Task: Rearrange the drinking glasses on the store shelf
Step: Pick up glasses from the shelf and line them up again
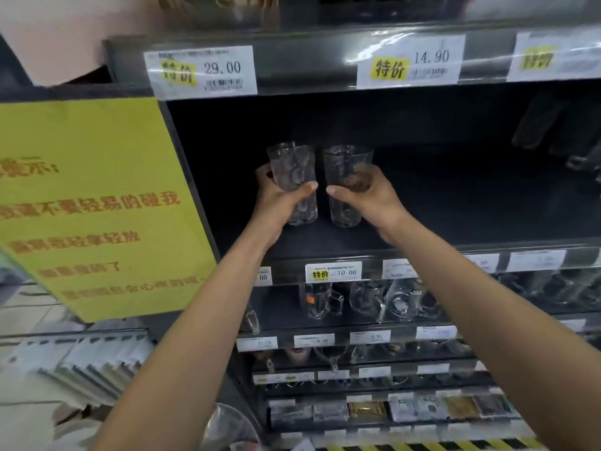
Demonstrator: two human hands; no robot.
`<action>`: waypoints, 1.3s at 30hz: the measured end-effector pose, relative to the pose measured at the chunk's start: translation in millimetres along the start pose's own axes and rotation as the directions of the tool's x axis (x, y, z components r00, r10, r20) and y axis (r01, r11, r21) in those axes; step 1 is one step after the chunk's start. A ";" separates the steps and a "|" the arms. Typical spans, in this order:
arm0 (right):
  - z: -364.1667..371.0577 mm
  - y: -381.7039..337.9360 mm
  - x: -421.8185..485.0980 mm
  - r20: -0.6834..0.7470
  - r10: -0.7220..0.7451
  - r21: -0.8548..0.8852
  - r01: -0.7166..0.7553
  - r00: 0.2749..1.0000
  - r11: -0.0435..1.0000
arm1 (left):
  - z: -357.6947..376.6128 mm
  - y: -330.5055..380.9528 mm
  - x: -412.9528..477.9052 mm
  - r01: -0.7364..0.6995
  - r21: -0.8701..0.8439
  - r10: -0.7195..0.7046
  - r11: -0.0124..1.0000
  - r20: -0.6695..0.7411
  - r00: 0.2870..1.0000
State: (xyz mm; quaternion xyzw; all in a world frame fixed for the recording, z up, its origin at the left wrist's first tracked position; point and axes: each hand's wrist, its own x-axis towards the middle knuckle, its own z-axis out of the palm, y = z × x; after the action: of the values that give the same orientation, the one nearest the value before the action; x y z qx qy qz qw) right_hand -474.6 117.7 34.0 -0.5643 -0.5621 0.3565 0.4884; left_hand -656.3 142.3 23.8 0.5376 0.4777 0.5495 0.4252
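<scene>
Your left hand (276, 201) wraps its fingers round the dimpled glass (292, 164); your right hand (374, 200) likewise holds the plain glass (345, 206). Both glasses are upright, just beside each other, bases low over the shelf (455, 226).

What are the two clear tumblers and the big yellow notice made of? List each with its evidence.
Dimpled clear tumbler in the left hand: glass or hard clear plastic, glossy; its bumps catch light.
Smooth clear tumbler in the right hand: transparent too, the hand showing through plain walls; glass or plastic, cannot tell.
Yellow notice: matte paper or thin card, a flat sheet with printed reddish characters.
</scene>
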 end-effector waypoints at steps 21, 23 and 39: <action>24.3 27.6 109.9 0.115 -0.021 -0.010 0.022 0.993 1.000 | 5.4 -33.3 77.1 -0.088 0.172 0.100 0.981 -0.062 0.993; 28.2 30.8 117.3 0.104 -0.022 -0.017 0.024 0.994 1.000 | 4.9 -34.7 84.6 -0.084 0.170 0.099 0.982 -0.083 0.992; 50.0 52.1 171.0 0.050 -0.101 -0.270 0.110 0.994 0.956 | 3.2 -63.7 144.3 -0.100 0.203 0.151 0.974 -0.252 0.956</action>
State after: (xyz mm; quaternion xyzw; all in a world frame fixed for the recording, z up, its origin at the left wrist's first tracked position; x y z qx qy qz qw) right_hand -487.7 298.9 -4.0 -0.5889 -0.6437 0.2592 0.4142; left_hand -664.8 295.7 -12.2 0.5260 0.5448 0.5952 0.2688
